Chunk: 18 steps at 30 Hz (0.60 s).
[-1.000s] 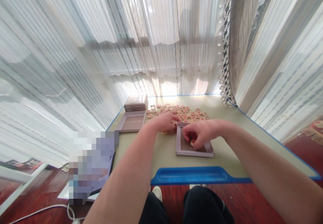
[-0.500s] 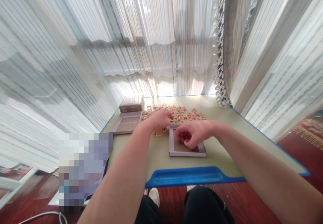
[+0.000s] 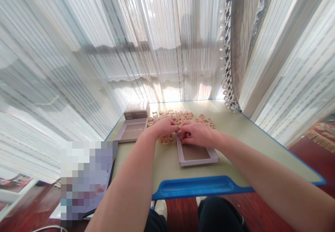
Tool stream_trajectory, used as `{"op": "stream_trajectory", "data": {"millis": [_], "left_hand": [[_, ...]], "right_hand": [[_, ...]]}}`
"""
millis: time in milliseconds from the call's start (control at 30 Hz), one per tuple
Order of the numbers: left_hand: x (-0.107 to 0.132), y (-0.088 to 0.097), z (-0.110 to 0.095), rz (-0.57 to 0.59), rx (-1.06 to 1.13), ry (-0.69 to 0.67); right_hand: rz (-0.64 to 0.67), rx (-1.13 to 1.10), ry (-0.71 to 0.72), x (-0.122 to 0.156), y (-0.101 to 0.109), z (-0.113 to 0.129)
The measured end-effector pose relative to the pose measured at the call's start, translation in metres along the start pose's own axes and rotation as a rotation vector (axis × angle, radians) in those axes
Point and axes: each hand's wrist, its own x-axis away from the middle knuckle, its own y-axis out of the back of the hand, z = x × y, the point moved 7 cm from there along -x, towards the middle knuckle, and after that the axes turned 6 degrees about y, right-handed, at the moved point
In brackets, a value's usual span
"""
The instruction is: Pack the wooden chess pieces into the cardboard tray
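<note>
At the far-left corner of the shallow tray [image 3: 196,154], your two hands come together. Your left hand [image 3: 163,127] sits just outside the tray's left wall, knuckles up, with its fingers curled down over a few loose pieces [image 3: 165,140] lying on the table [image 3: 235,137]. Your right hand [image 3: 195,134] lies across the tray's far edge, its fingers bunched toward that same corner. The fingertips of both hands are hidden from this angle, so you cannot tell whether either one is pinching a piece.

The main scatter of round wooden pieces [image 3: 183,115] lies just beyond your knuckles and reaches toward the curtain [image 3: 157,50] at the table's far edge. To your left, a second tray [image 3: 130,132] lies near the blue left edge, with a closed box [image 3: 136,110] behind it.

Green tabletop runs from the tray's right wall out to the blue right edge (the widest stretch here). The tray's near wall stands a little short of the blue trough [image 3: 199,187] along the front.
</note>
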Motion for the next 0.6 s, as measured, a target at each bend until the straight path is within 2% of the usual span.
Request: {"op": "stream_trajectory", "data": {"millis": [133,333,600], "left_hand": [[0.002,0.002,-0.003,0.007,0.02,-0.062],[0.004,0.002,0.0,0.018,0.054,-0.034],[0.005,0.001,-0.006,0.066,0.042,-0.075]], "right_hand": [[0.041,0.028,-0.007,0.002,0.002,-0.001],[0.0,0.065,-0.042,0.007,0.014,-0.009],[0.023,-0.012,0.044,0.0,0.0,-0.009]]}}
